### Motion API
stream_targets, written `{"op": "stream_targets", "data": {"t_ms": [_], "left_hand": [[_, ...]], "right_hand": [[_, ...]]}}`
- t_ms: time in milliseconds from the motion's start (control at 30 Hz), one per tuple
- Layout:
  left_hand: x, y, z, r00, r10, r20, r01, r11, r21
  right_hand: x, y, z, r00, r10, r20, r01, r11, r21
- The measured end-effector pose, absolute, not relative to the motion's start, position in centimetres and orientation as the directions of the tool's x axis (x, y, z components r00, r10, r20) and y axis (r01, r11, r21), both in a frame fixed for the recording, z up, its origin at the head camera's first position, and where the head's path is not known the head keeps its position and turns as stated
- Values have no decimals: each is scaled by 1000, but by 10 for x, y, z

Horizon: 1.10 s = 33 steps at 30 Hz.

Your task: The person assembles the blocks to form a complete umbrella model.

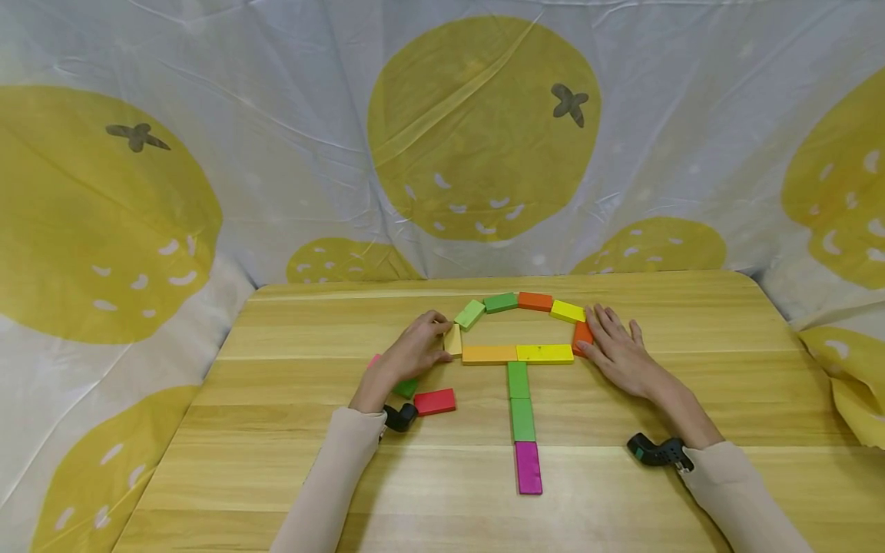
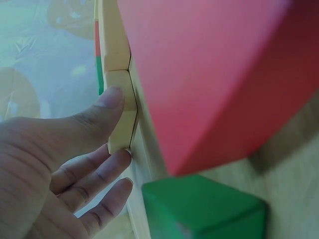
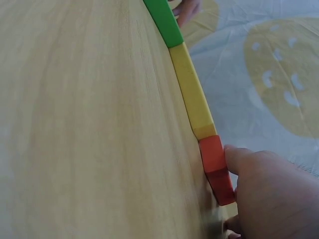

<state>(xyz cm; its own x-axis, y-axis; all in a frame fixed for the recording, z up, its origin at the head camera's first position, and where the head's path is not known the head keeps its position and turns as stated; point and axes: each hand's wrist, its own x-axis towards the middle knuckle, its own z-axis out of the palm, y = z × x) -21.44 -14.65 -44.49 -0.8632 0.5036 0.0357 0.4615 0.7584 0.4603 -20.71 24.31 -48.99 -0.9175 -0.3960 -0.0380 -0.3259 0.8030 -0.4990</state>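
Observation:
My left hand (image 1: 413, 349) holds a pale yellow block (image 1: 452, 340) at the left end of a curved row of wooden blocks. In the left wrist view its thumb (image 2: 112, 97) lies on one end of that block, fingertips (image 2: 122, 159) at the other. My right hand (image 1: 620, 355) touches an orange-red block (image 1: 582, 336) at the row's right end, its fingers fairly straight. Between them curve a light green block (image 1: 470, 315), a dark green block (image 1: 501, 302), another orange-red block (image 1: 535, 301) and a yellow block (image 1: 568, 311).
Below the curve lie an orange block (image 1: 489, 354) and a long yellow block (image 1: 545, 353), end to end. Two green blocks (image 1: 522, 418) and a purple block (image 1: 528, 468) run downward from them. A red block (image 1: 435, 402) and a partly hidden green block (image 1: 406, 388) lie by my left wrist.

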Motion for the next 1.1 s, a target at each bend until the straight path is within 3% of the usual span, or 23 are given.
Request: {"op": "stream_targets", "data": {"t_ms": [1100], "left_hand": [[-215, -149, -448, -869, 494, 23, 444, 759, 476]], "right_hand": [[-205, 244, -495, -923, -384, 12, -340, 802, -491]]}}
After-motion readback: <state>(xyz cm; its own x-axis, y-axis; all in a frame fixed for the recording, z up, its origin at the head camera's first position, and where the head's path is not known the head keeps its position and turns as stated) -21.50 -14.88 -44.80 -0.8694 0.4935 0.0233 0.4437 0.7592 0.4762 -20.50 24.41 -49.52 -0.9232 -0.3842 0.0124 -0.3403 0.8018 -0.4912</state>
